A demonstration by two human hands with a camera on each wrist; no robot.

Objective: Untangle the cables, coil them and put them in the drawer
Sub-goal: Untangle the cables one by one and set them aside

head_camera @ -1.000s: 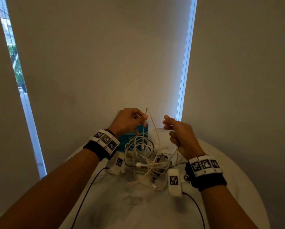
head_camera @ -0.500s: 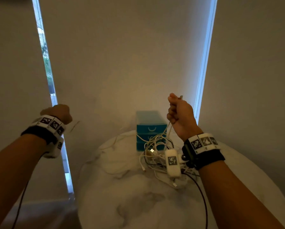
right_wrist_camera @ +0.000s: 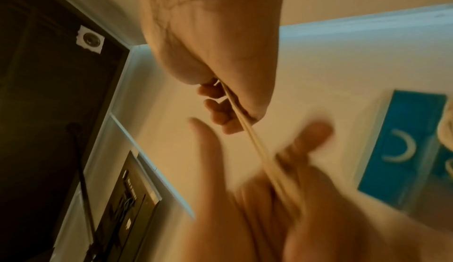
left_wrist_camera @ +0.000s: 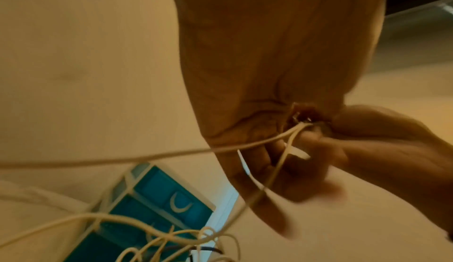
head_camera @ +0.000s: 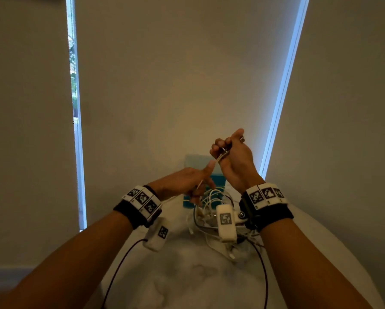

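My right hand is raised above the table and grips a white cable, whose metal plug end sticks out past the thumb. The cable runs down along my left index finger into my left hand, whose other fingers curl round it just below. In the left wrist view two strands of this cable meet at the grip. A tangle of white cables lies on the table under both wrists. The blue drawer unit stands behind, shut and mostly hidden by my hands.
The round white marble table has bare surface in front of the tangle. A grey blind wall stands close behind, with bright window slits at left and right. Black wrist-camera leads hang over the tabletop.
My left hand has swung in from far out on the left to just under the right hand, bringing the cable with it. The right hand stays raised and keeps its grip.
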